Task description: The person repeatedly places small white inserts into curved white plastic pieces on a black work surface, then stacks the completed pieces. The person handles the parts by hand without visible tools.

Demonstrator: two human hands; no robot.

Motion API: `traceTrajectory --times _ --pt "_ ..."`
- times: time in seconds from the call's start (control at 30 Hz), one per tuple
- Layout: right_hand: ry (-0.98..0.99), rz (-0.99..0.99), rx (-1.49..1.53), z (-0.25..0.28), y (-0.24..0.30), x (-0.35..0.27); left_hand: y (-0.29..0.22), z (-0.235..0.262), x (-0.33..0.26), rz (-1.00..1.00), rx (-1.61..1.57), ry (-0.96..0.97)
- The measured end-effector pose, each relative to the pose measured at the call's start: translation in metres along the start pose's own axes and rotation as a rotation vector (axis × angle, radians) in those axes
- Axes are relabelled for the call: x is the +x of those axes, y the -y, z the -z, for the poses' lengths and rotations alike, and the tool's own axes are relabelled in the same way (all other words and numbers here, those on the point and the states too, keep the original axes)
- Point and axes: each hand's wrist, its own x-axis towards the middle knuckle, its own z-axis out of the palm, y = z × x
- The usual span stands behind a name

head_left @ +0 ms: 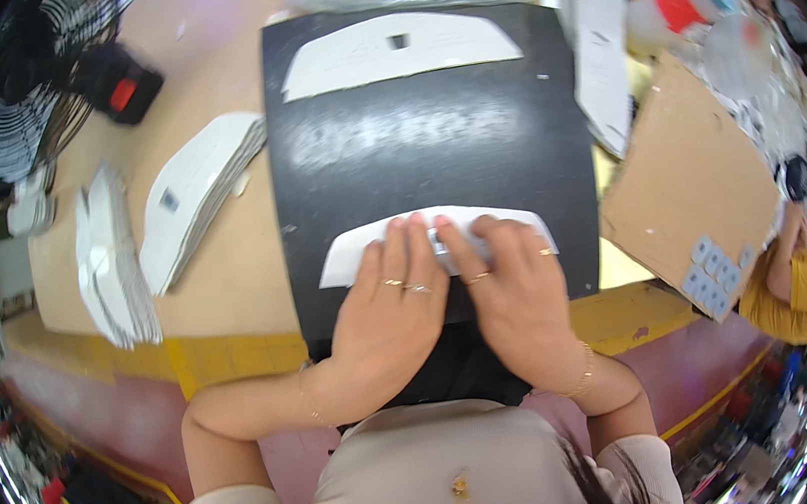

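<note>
A white curved piece point(363, 249) is pressed flat on a black mat point(430, 138) by the left hand point(385, 305) and right hand point(513, 284). A second piece point(399, 49) lies at the mat's far edge.

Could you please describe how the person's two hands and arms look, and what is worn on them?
Both forearms are bare. Short beige sleeves end above the elbows. The left hand wears thin gold rings on two fingers and a fine bracelet at the wrist. The right hand also wears gold rings, with a gold bracelet at its wrist.
</note>
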Motion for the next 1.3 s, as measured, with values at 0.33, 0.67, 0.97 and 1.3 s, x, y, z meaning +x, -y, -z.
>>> traceTrajectory --times 0.33,0.67,0.97,1.3 --pt "-0.341 -0.229 0.435 0.035 -0.062 -0.018 0.027 0.008 0.018 0.392 -0.468 -0.079" --pt "-0.494 -1.021 -0.648 0.11 -0.252 -0.193 0.03 0.014 0.009 0.689 -0.915 -0.071" --pt "-0.475 -1.096 -0.49 0.097 -0.277 -0.218 0.152 0.029 -0.079 1.084 -0.887 -0.477" --pt "-0.453 -1.19 -0.513 0.106 -0.29 -0.226 0.182 0.01 -0.099 1.187 -0.731 -0.358"
